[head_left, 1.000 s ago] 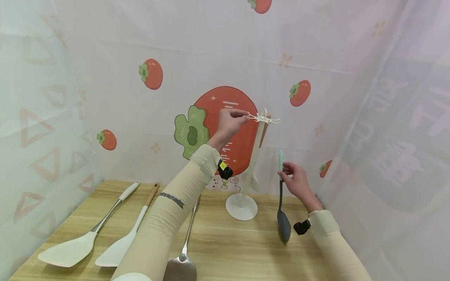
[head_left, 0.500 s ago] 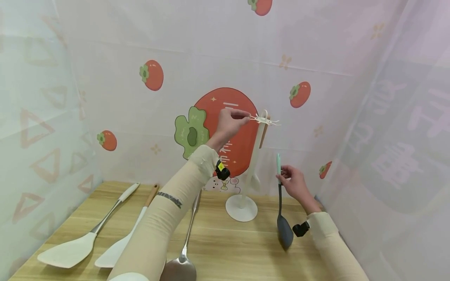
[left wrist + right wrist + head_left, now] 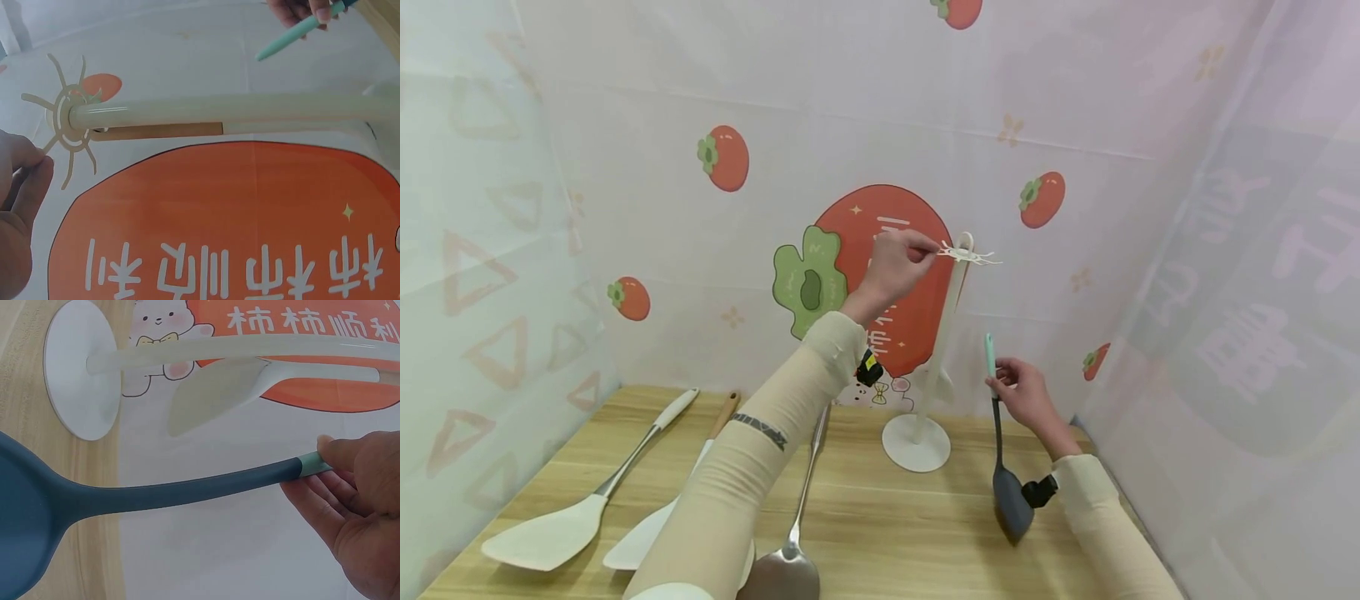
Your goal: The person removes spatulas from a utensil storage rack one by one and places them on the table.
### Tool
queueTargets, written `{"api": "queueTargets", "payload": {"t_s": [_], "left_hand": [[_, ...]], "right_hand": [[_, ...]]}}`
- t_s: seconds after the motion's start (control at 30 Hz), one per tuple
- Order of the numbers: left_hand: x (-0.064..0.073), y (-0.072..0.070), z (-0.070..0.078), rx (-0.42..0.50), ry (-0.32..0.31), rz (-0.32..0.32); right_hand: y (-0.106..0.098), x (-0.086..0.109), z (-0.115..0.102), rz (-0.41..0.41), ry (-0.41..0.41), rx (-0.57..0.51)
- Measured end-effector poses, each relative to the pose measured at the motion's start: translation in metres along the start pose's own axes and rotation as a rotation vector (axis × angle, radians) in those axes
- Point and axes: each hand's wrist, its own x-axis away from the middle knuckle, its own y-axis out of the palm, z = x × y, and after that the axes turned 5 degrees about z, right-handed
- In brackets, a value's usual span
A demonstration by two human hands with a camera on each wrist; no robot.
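Observation:
A white utensil stand (image 3: pixel 945 317) rises from a round base, with a ring of hooks (image 3: pixel 69 119) at its top. My left hand (image 3: pixel 897 265) pinches one hook's tip between thumb and fingers. Behind the pole hangs a white spatula (image 3: pixel 219 394) with a wooden handle (image 3: pixel 162 130), mostly hidden in the head view. To the right of the stand, my right hand (image 3: pixel 1026 396) grips the mint handle (image 3: pixel 991 358) of a dark blue-grey cooking spoon (image 3: pixel 1013 504). The spoon points head-down, its handle top lower than the hooks.
On the wooden table (image 3: pixel 880 517) at left lie a white turner (image 3: pixel 550 533) with a white handle, another white turner (image 3: pixel 640 537) with a wooden handle, partly behind my left arm, and a steel turner (image 3: pixel 786 575). Printed cloth walls (image 3: pixel 700 75) stand behind and at both sides.
The hook ring has turned, and the hanging spatula has swung behind the pole. My left hand shifted slightly right. My right hand lowered a little, its spoon's handle top moving left.

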Motion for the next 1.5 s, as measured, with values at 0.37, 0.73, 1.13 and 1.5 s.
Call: {"api": "queueTargets", "payload": {"t_s": [0.37,0.73,1.13,1.5], "left_hand": [[0.0,-0.001,-0.002,-0.128,0.183,-0.056],[0.003,-0.002,0.001,-0.206,0.166,-0.085],[0.005,0.003,-0.009,-0.2,0.252,-0.04],[0.008,0.002,-0.007,-0.225,0.249,-0.032]], "right_hand": [[0.004,0.002,0.002,-0.033,0.029,0.01],[0.009,0.006,0.007,-0.088,0.091,-0.006],[0.018,0.011,0.015,-0.119,0.162,0.035],[0.023,0.019,0.024,-0.171,0.236,0.052]]}}
